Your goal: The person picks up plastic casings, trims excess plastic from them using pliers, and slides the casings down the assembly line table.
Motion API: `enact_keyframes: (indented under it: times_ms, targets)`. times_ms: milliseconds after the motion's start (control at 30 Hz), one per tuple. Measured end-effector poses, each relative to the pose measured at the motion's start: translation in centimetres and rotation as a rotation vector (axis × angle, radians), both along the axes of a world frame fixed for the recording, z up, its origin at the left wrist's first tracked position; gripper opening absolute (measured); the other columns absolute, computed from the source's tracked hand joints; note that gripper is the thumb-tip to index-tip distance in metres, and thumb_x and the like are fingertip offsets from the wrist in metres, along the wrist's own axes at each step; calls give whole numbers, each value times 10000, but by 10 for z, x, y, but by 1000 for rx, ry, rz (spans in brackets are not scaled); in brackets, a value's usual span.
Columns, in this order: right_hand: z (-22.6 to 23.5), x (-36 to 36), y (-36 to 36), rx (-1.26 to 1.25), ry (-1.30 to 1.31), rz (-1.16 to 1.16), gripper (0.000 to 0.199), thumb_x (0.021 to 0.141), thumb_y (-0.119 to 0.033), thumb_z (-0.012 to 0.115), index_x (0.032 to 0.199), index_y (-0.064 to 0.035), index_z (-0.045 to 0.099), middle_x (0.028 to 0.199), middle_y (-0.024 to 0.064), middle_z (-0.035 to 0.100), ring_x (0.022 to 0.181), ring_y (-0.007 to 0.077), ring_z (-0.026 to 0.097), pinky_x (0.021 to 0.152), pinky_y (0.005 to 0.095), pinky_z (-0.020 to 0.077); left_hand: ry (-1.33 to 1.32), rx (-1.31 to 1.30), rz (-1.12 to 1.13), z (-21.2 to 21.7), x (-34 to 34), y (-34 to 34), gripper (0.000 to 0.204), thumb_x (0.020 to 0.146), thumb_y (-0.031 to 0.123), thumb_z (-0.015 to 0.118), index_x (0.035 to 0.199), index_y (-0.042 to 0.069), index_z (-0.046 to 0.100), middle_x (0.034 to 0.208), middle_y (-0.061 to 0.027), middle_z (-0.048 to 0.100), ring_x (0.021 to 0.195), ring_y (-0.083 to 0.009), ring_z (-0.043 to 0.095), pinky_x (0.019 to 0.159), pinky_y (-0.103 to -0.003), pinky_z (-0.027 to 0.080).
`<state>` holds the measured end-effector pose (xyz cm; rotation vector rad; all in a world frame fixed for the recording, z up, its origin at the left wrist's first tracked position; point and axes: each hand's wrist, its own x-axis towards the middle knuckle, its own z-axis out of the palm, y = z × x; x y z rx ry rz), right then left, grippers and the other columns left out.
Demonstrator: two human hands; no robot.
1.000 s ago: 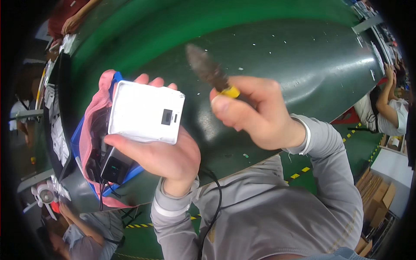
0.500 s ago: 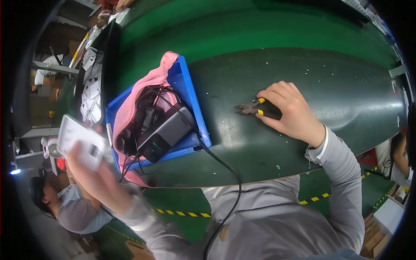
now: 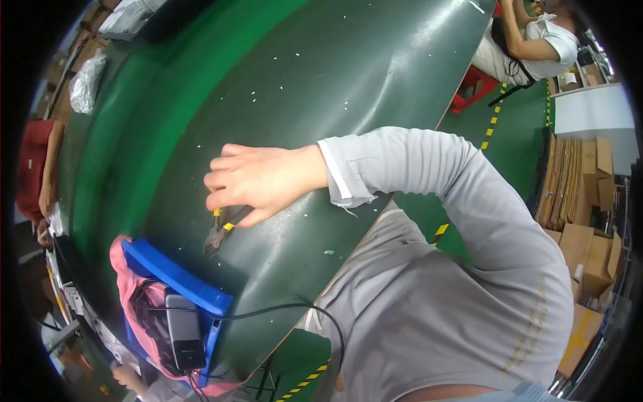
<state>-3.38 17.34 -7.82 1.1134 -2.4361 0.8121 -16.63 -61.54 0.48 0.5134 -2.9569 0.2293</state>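
Note:
My right hand (image 3: 258, 177) is closed around the yellow-and-black handles of a pair of cutting pliers (image 3: 214, 239). The metal jaws point down and left, just above the green table, toward the blue bin (image 3: 177, 278). At the lower left, past the bin, part of my left hand (image 3: 127, 378) shows beside white pieces; its fingers are too small and blurred to read. Inside the bin lie a pink mesh bag (image 3: 125, 278) and a grey-black power bank (image 3: 183, 328) with black cables. One black cable (image 3: 281, 307) runs from there across the table edge toward my body.
Small white scraps dot the green table (image 3: 301, 134). A clear plastic bag (image 3: 87, 84) lies at the far left, near a person in red (image 3: 37, 171). Another person sits at the upper right by a red stool (image 3: 475, 87). Cardboard boxes (image 3: 589, 254) stand at right.
The view has swung round, so the bin now sits lower left. My left hand has moved toward the lower edge, and its white panel no longer shows. My right hand keeps the pliers.

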Motion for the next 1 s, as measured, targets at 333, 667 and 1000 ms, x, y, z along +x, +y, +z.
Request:
enact_keyframes:
  times_ms: [333,667,1000]
  targets:
    - [4,6,5,28,37,-23,403,718,-322,788,1025,-131,610,970,51,515,954,235,507,812,374,394,310,334,-743,103,128,426,300,961,151,603,1194,-37,584,1139,-150,618,1072,-256,566,954,-363,423]
    - [-1,6,11,-24,173,40,279,717,-356,705,861,-118,696,951,48,560,957,243,543,915,438,391,302,495,-1335,-9,193,651,199,842,26,681,1018,-57,637,924,-154,604,764,-332,531,685,-422,415]
    - [48,-8,152,-65,239,-525,258,675,-220,741,876,-59,725,911,108,690,888,314,640,747,453,501,340,678,-1374,-32,191,650,35,844,-52,623,876,-66,629,737,-138,561,627,-303,502,601,-406,375]
